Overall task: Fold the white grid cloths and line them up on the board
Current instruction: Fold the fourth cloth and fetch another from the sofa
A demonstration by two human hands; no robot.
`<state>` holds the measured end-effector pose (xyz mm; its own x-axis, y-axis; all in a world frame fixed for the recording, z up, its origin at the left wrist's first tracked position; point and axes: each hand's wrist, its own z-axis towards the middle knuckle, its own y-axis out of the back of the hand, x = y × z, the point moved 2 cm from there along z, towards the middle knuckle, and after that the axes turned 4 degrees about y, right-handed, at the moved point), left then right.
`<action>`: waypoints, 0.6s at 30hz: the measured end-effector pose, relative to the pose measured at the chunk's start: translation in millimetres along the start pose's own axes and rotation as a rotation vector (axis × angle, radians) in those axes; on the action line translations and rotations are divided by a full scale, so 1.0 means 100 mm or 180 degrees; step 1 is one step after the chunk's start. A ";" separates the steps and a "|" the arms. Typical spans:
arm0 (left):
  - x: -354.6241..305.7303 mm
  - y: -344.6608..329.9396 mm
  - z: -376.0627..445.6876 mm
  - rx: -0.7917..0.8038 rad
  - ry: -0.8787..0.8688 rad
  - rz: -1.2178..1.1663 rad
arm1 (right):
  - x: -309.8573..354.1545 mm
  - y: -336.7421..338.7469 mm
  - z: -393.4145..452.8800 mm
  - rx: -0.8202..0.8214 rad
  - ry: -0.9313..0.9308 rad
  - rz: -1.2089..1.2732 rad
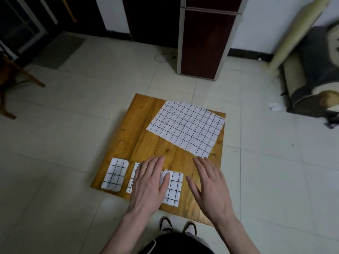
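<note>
3 folded grid cloths [172, 187] sit in a row along the near edge of the board [128, 129], which lies on the floor. We've got our left hand [149, 184] flat w/ straight fingers over the 2nd and 3rd, prob. squaring them up. Right hand [211, 186] hovers wide, holding nothing. 1 unfolded cloth [187, 126] lies spread at the far right corner. Next, we reckon: reach fwd, pull it in, fold it down to match, set it 4th.
</note>
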<state>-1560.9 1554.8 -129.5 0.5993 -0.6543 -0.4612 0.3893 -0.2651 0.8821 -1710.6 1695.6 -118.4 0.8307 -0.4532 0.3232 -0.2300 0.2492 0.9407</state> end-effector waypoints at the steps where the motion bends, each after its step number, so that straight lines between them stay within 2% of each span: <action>1: -0.04 0.04 0.03 0.0005 -0.0059 0.0000 | -0.02 0.08 -0.02 -0.0026 0.0022 -0.0054; 10: -0.63 0.21 0.27 -0.0210 -0.0348 0.0118 | -0.47 0.73 -0.23 -0.0574 -0.0512 -0.0408; 18: -1.59 -0.03 0.27 -0.0313 -0.0536 0.0304 | -1.21 1.23 -0.39 -0.0757 -0.0430 -0.0515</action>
<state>-1676.3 1641.1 -56.5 0.5146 -0.7844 -0.3463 0.4077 -0.1314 0.9036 -1819.4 1814.9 -45.4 0.7683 -0.6090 0.1969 0.0378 0.3503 0.9359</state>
